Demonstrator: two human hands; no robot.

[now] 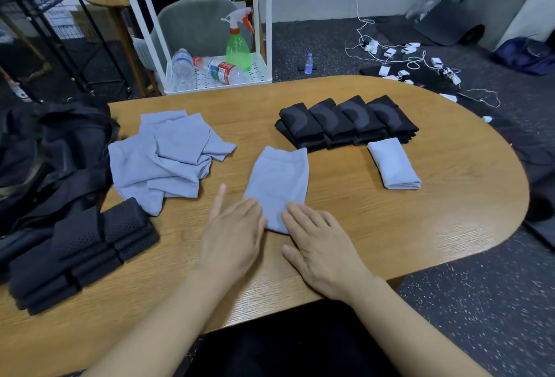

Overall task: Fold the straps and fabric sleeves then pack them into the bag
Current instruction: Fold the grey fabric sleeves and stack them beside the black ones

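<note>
Left hand: the left hand (pixel 232 237) lay flat near the front edge of the table (pixel 420 226), its fingers (pixel 250 207) straight and spread, tips resting on the left side of the grey sleeve (pixel 280 184), holding nothing
Right hand: the right hand (pixel 319 249) lay flat just beside it, fingers straight, tips pressing the sleeve's near right corner, nothing gripped
Grey sleeve: flat on the table at the middle, running away from the person, its near end under both sets of fingertips
Loose grey sleeves: an unfolded heap (pixel 168 154) lay toward the left edge, apart from the flat one
Folded grey sleeve: one folded piece (pixel 394 164) sat toward the right end, just in front of the black row
Black folded sleeves: a row of four stacks (pixel 345 121) stood toward the far edge, right of centre
Black mesh straps: folded stacks (pixel 81 253) sat at the front left corner
Bag: the black bag (pixel 60 148) rested at the left edge, beside the loose heap
White cart: the cart (pixel 207 73) stood behind the far edge, holding bottles and a green spray bottle (pixel 237 46)
</note>
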